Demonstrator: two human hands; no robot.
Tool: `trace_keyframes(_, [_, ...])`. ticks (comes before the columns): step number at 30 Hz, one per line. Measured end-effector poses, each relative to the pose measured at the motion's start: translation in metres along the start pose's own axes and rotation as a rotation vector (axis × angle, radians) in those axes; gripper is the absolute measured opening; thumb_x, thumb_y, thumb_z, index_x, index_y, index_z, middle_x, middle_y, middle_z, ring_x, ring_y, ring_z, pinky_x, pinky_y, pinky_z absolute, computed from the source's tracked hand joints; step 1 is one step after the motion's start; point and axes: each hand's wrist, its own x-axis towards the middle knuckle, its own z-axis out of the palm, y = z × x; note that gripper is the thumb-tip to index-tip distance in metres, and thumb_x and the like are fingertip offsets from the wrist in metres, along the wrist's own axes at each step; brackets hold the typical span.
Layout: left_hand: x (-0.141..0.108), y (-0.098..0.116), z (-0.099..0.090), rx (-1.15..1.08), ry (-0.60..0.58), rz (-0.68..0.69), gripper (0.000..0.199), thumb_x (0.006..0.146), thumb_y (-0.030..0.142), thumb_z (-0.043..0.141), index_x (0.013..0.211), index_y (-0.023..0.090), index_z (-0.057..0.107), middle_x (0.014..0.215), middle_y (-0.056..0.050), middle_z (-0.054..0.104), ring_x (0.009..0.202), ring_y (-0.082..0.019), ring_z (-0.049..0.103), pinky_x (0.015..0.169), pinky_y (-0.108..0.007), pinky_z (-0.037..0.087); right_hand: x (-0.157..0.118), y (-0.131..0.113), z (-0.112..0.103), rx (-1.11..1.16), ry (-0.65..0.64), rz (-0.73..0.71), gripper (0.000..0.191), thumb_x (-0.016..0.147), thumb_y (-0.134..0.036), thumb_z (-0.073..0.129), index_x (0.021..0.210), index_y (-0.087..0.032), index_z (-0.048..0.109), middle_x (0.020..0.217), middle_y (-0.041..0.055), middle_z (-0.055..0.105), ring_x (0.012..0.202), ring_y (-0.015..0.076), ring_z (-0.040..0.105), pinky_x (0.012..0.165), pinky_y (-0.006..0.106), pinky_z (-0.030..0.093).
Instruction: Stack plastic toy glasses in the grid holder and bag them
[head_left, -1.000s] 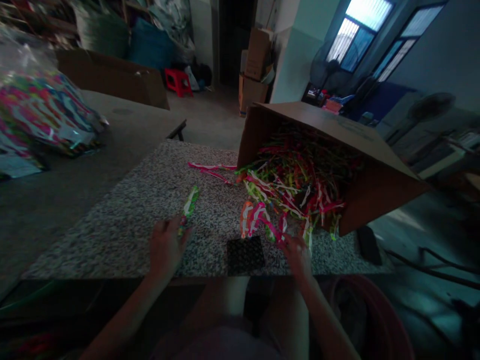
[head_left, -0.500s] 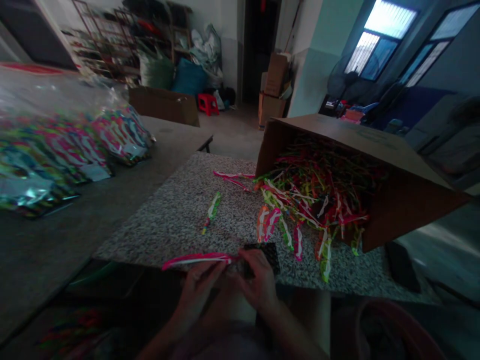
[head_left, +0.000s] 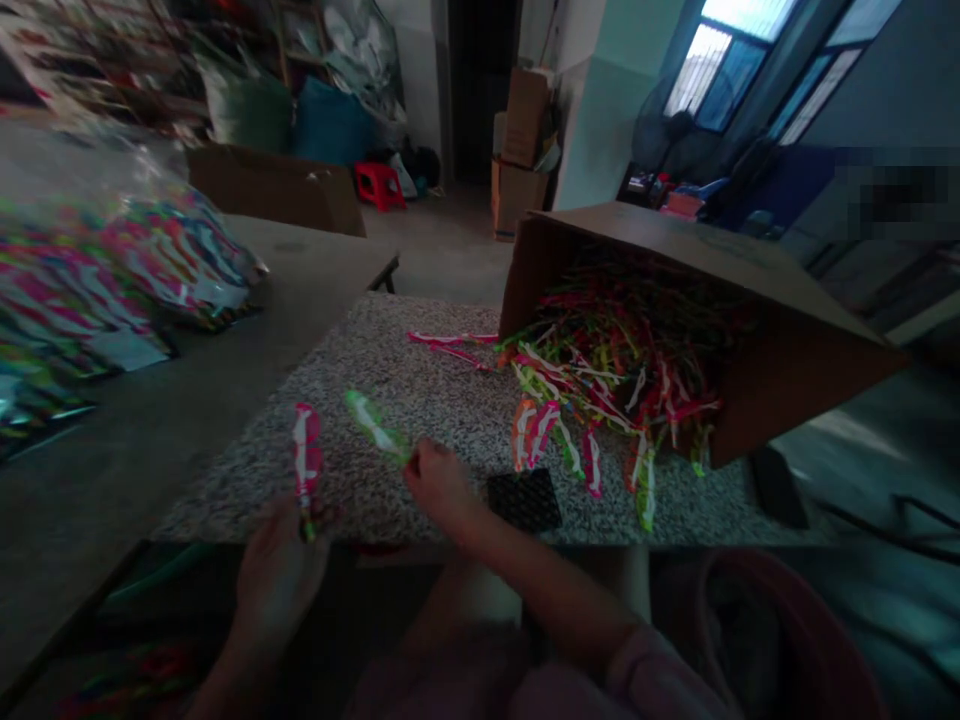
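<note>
My left hand (head_left: 281,560), at the front left edge of the speckled tabletop, has its fingers closed around the dark lower end of a pink-and-white strip (head_left: 306,450), which points away from me. My right hand (head_left: 444,485) pinches the near end of a green-and-white strip (head_left: 373,425), which slants up and left over the tabletop. A black textured pad (head_left: 525,500) lies to the right of that hand. Farther right, a cardboard box (head_left: 795,370) on its side spills a tangle of similar pink, green and orange strips (head_left: 630,330) from its open mouth.
Clear bags of colourful strips (head_left: 184,255) stand on another table (head_left: 300,250) at the left. A dark flat object (head_left: 776,485) lies by the box. Below the right edge is a reddish bucket (head_left: 795,580). A red stool (head_left: 380,186) and cartons (head_left: 519,195) are on the floor behind.
My hands have moved apart from the pink strip they shared. The left went left with it, now turned upright; the right took hold of the green strip, which has swung round.
</note>
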Motion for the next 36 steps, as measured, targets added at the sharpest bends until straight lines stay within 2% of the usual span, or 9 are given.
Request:
trace_keyframes(2, [-0.014,0.000,0.014,-0.142,-0.081,-0.064,0.035,0.066,0.047,0.070,0.081,0.020,0.055,0.077,0.000,0.062,0.072,-0.017,0.061,0.073,-0.033,0.057,-0.046,0.025,-0.015,0.176,0.088,-0.097,0.019,0.082,-0.028,0.059,0.098,-0.017,0.056,0.088,0.0031,0.065,0.079,0.0141,0.064,0.071,0.023,0.051])
trace_keyframes(6, [-0.052,-0.008,0.061,-0.087,-0.325,-0.046,0.037,0.063,0.041,0.076,0.091,0.018,0.066,0.091,-0.003,0.069,0.090,-0.019,0.064,0.081,-0.027,0.053,-0.105,0.085,-0.054,0.559,0.385,0.045,0.029,0.082,-0.038,0.058,0.102,-0.017,0.055,0.090,0.0048,0.066,0.072,0.0118,0.065,0.065,0.022,0.054])
trace_keyframes(9, [-0.073,-0.024,0.105,0.053,-0.465,0.084,0.034,0.069,0.042,0.071,0.090,0.016,0.068,0.093,-0.006,0.070,0.088,-0.020,0.065,0.081,-0.031,0.053,-0.104,0.123,-0.074,0.595,0.488,0.175,0.030,0.082,-0.041,0.057,0.096,-0.015,0.058,0.087,0.0061,0.066,0.071,0.0132,0.065,0.067,0.024,0.054])
trace_keyframes(12, [-0.080,-0.041,0.140,0.166,-0.474,0.315,0.027,0.074,0.040,0.066,0.085,0.016,0.069,0.089,-0.005,0.070,0.080,-0.019,0.066,0.076,-0.031,0.054,-0.088,0.142,-0.079,0.403,0.427,0.198,0.027,0.078,-0.041,0.063,0.084,-0.015,0.059,0.074,0.0022,0.064,0.067,0.0128,0.061,0.063,0.022,0.049])
trace_keyframes(14, [-0.080,-0.049,0.152,0.290,-0.474,0.447,0.024,0.079,0.037,0.062,0.088,0.017,0.069,0.086,-0.004,0.071,0.077,-0.018,0.066,0.074,-0.030,0.054,-0.080,0.145,-0.080,0.297,0.381,0.166,0.024,0.077,-0.039,0.065,0.080,-0.016,0.059,0.073,0.0007,0.064,0.068,0.0119,0.059,0.064,0.021,0.045])
trace_keyframes(20, [-0.072,-0.060,0.157,0.491,-0.450,0.724,0.024,0.087,0.033,0.051,0.094,0.016,0.066,0.088,-0.005,0.072,0.074,-0.016,0.068,0.070,-0.025,0.054,-0.072,0.143,-0.086,0.206,0.287,0.149,0.022,0.076,-0.035,0.068,0.080,-0.015,0.059,0.070,-0.0010,0.061,0.064,0.0102,0.054,0.060,0.019,0.037])
trace_keyframes(27, [-0.065,-0.059,0.159,0.524,-0.472,0.788,0.021,0.088,0.033,0.052,0.094,0.016,0.063,0.086,-0.004,0.071,0.070,-0.014,0.067,0.069,-0.023,0.054,-0.064,0.143,-0.087,0.122,0.264,0.132,0.022,0.079,-0.036,0.067,0.082,-0.015,0.059,0.069,-0.0014,0.060,0.061,0.0097,0.051,0.056,0.019,0.032])
trace_keyframes(32, [-0.068,-0.060,0.162,0.548,-0.440,0.829,0.020,0.089,0.032,0.052,0.094,0.017,0.063,0.086,-0.003,0.071,0.071,-0.014,0.067,0.070,-0.023,0.053,-0.059,0.136,-0.098,-0.045,0.152,0.152,0.020,0.078,-0.033,0.069,0.084,-0.016,0.061,0.076,0.0011,0.065,0.069,0.0120,0.057,0.059,0.020,0.033])
trace_keyframes(36, [-0.067,-0.061,0.162,0.659,-0.524,0.869,0.021,0.092,0.028,0.043,0.099,0.018,0.061,0.090,-0.004,0.069,0.074,-0.015,0.067,0.067,-0.023,0.053,-0.057,0.127,-0.103,-0.179,0.058,0.157,0.023,0.078,-0.034,0.068,0.094,-0.018,0.062,0.084,0.0028,0.068,0.077,0.0159,0.063,0.064,0.022,0.038])
